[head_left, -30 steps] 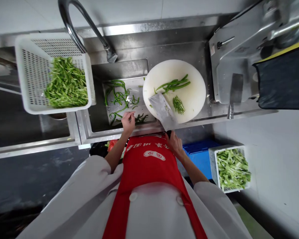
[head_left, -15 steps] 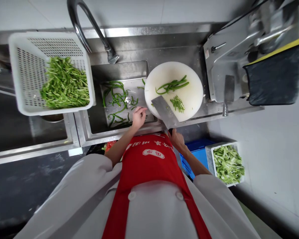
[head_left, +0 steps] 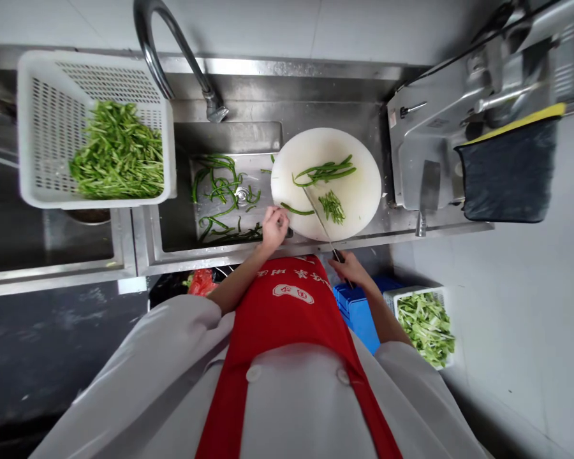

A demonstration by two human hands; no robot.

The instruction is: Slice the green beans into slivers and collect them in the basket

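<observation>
1. Two hands work at a round white cutting board [head_left: 363,191], which sits on the steel surface at the right edge of a sink [head_left: 172,233].
2. Your left grip [head_left: 274,227] is at the board's near-left edge. The fingers are curled and the fingertips pinch the left end of one long green pepper [head_left: 297,211], which lies flat on the board.
3. Your right grip [head_left: 351,268] is wrapped tight around the handle of a cleaver [head_left: 318,218], just off the board's near edge. The blade stands upright and shows as a thin line between that pepper and a small heap of chopped pieces [head_left: 332,206].
4. A bunch of whole peppers [head_left: 325,171] lies toward the board's far edge.
5. More loose peppers [head_left: 220,191] lie in the sink, below a curved tap [head_left: 172,51].
6. A white basket [head_left: 29,127] of cut greens sits at the sink's left edge.
7. A second basket [head_left: 391,296] of greens stands on the floor to your right, beside a blue crate [head_left: 356,309].
</observation>
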